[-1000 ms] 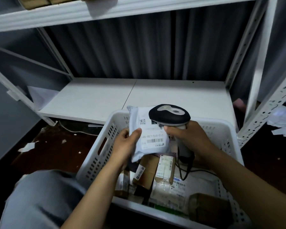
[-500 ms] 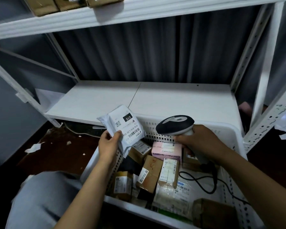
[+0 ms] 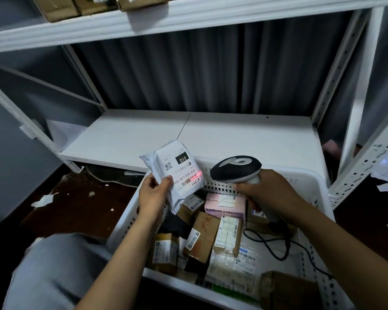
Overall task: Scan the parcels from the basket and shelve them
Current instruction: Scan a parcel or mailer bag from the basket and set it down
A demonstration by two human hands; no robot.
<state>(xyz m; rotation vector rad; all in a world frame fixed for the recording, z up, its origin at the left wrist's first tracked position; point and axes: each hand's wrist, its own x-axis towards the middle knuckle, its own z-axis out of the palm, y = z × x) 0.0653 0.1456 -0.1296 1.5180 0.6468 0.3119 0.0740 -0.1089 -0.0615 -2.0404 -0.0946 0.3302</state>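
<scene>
Beyond the left grip (image 3: 154, 194) and right grip (image 3: 267, 189) stood a white shelf (image 3: 233, 139), a paper sheet (image 3: 63, 135) at its left end. High above, boxes (image 3: 94, 4) sat on an upper shelf (image 3: 188, 16). Scraps (image 3: 44, 200) dotted the floor (image 3: 81, 209) leftward.

Top edge crops brown boxes (image 3: 61, 5); right hand (image 3: 270, 192) covers part of the scanner (image 3: 235, 168)

One white perforated plastic basket (image 3: 300, 175). One white plastic mailer parcel (image 3: 177, 173). One black-and-white handheld barcode scanner (image 3: 235, 168). One pink rectangular carton (image 3: 224, 205). Small brown cardboard boxes (image 3: 203, 236) in basket: at least four, pile overlaps. Brown taped cartons (image 3: 54, 7) on white top shelf (image 3: 188, 21): three, cropped.
</scene>
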